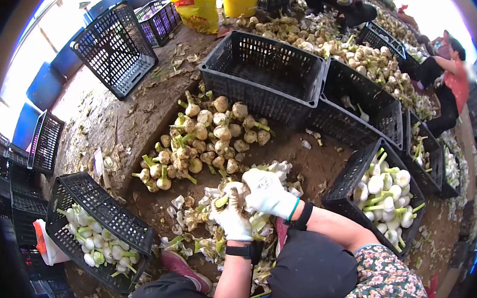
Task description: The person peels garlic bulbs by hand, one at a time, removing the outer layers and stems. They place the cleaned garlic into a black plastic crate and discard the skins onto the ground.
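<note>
Both hands wear white work gloves and meet over a heap of garlic peelings point(201, 215). My left hand point(232, 220) is closed round a garlic bulb point(234, 188), with a short green stem showing by the thumb. Pressed close on the bulb's right side is my right hand point(268, 193), its fingers curled; what they hold, if anything, is hidden. Just beyond lies a pile of unpeeled garlic bulbs point(200, 132) with dirty skins and cut stems.
Peeled white garlic fills part of a tilted black crate point(104, 202) at left and another crate point(353, 178) at right. Ahead stand a black crate point(263, 102) and a crate with a few pieces point(356, 124). Co-workers point(451, 84) sit by more garlic at upper right.
</note>
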